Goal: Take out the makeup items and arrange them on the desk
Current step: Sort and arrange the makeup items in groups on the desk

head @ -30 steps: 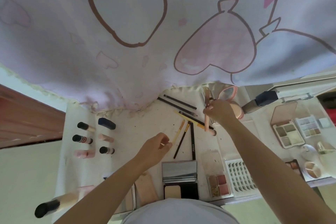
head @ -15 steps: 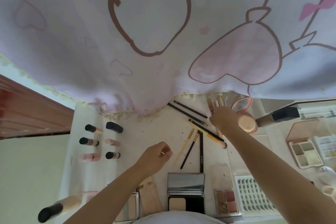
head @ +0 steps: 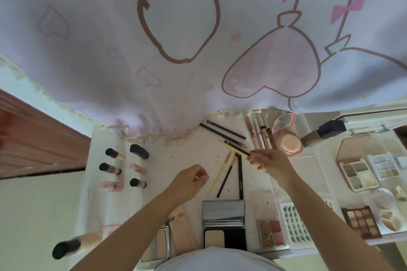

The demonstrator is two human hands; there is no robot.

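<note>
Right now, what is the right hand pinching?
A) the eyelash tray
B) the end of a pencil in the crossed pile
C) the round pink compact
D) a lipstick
B: the right hand has its grip on a dark pencil above the brushes.

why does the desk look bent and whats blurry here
Head view: the wide-angle lens bows the desk edges and stretches the curtain overhead; the brush at bottom left is soft and smeared near the frame edge, and daylight through the curtain washes the right side pale; the right hand on the pencil is fairly sharp.
</note>
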